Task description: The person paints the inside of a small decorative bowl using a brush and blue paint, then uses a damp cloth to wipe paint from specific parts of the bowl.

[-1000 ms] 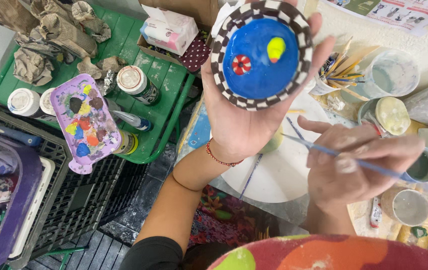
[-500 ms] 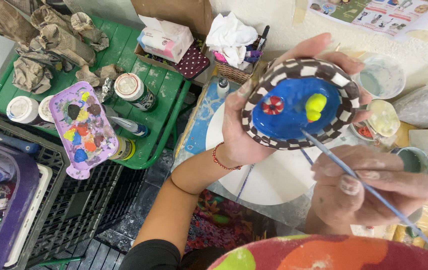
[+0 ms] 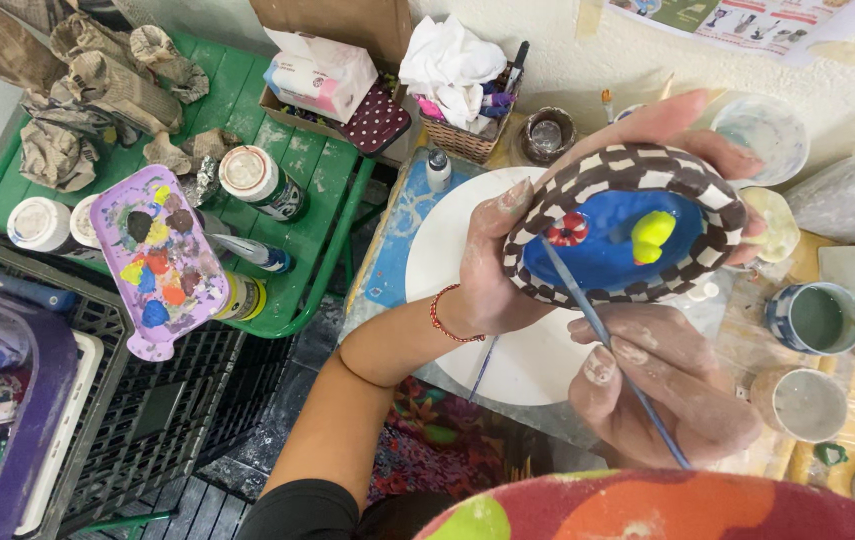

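Observation:
My left hand [image 3: 492,265] cradles a small clay bowl [image 3: 622,225] from beneath, tilted toward me. The bowl has a blue inside, a brown-and-white checkered rim, a red flower and a yellow blob painted in it. My right hand [image 3: 662,385] grips a thin blue paintbrush [image 3: 607,345], whose tip touches the blue inside near the red flower. Both hands hover over a round white turntable [image 3: 447,250].
A purple paint palette [image 3: 162,265] and paint jars [image 3: 257,180] sit on a green tray [image 3: 297,160] at left. Cups of water [image 3: 815,318] stand at right. A tissue box [image 3: 317,75] and a basket [image 3: 462,140] are behind. A colourful painted bowl [image 3: 667,505] fills the bottom edge.
The left hand lowered and tilted the bowl down toward the turntable. The right hand brought the brush up until its tip reached the bowl's inside.

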